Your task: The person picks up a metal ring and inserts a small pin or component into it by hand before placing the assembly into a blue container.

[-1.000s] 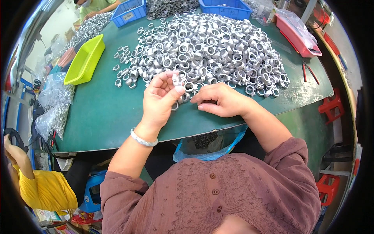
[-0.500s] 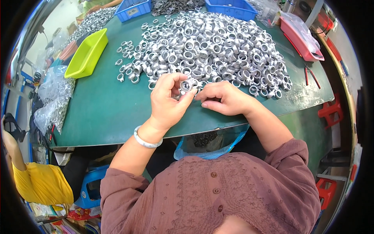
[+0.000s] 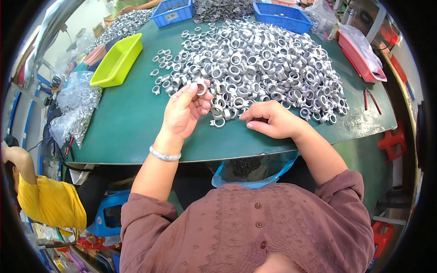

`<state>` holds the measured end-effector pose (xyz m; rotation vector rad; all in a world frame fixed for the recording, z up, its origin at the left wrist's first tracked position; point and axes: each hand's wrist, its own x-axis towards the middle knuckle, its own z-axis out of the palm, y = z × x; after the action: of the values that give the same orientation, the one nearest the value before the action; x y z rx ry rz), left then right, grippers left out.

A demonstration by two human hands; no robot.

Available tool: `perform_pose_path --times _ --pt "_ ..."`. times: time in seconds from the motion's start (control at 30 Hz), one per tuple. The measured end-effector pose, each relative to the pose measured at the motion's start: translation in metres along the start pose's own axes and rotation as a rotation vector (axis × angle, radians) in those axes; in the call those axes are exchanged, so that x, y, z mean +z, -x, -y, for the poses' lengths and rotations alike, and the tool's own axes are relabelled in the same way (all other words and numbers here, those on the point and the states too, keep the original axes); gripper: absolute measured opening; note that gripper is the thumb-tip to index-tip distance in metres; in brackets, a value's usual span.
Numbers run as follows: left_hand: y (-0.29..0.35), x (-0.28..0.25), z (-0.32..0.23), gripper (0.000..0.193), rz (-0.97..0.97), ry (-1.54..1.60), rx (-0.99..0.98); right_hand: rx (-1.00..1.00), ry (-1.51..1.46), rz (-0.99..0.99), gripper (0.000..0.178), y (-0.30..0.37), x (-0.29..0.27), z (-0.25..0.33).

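Pinched between thumb and fingers of my left hand (image 3: 183, 109) is a silver metal ring clamp (image 3: 201, 88), raised at the near left side of a heap of similar ring clamps (image 3: 259, 59). The palm is turned partly upward, and a pale bangle (image 3: 165, 154) circles that wrist. My right hand (image 3: 271, 120) rests low over the green table (image 3: 200, 145), its fingers curled together and their tips beside the near edge of the heap. Whatever those fingertips may hold is hidden. A loose ring clamp (image 3: 217, 122) lies between my two hands.
A yellow-green tray (image 3: 119, 61) stands at left, near plastic bags of metal parts (image 3: 73, 113). Blue bins (image 3: 283, 18) stand at the back beside dark parts (image 3: 223, 9). At right are a pink tray (image 3: 357, 57) and pliers (image 3: 372, 101). A person in yellow (image 3: 50, 202) sits at left.
My left hand has moved left, away from my right hand, and turned its palm upward with the ring clamp. The view has shifted slightly; the right hand keeps its curled pose.
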<state>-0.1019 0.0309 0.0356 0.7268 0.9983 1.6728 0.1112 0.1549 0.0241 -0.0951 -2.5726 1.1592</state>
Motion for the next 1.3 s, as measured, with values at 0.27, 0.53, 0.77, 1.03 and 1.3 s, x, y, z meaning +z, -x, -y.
perform_pose_path --times 0.27,0.53,0.77,1.03,1.3 --pt "0.019 -0.002 -0.013 0.033 -0.077 0.014 -0.076 -0.033 0.013 -0.01 0.02 -0.001 0.0 0.001" --pt "0.037 0.002 -0.017 0.029 -0.147 -0.077 0.071 -0.037 0.017 -0.006 0.019 -0.001 -0.001 0.004" --pt "0.042 -0.006 -0.017 0.028 -0.23 -0.132 0.126 -0.025 0.021 -0.015 0.018 -0.002 0.0 0.004" --pt "0.052 -0.042 -0.03 0.028 -0.368 0.043 0.142 0.031 -0.056 -0.057 0.017 -0.001 0.004 0.007" --pt "0.083 -0.159 -0.069 0.021 -0.571 0.242 0.238 0.053 -0.022 -0.038 0.017 -0.001 0.002 0.012"
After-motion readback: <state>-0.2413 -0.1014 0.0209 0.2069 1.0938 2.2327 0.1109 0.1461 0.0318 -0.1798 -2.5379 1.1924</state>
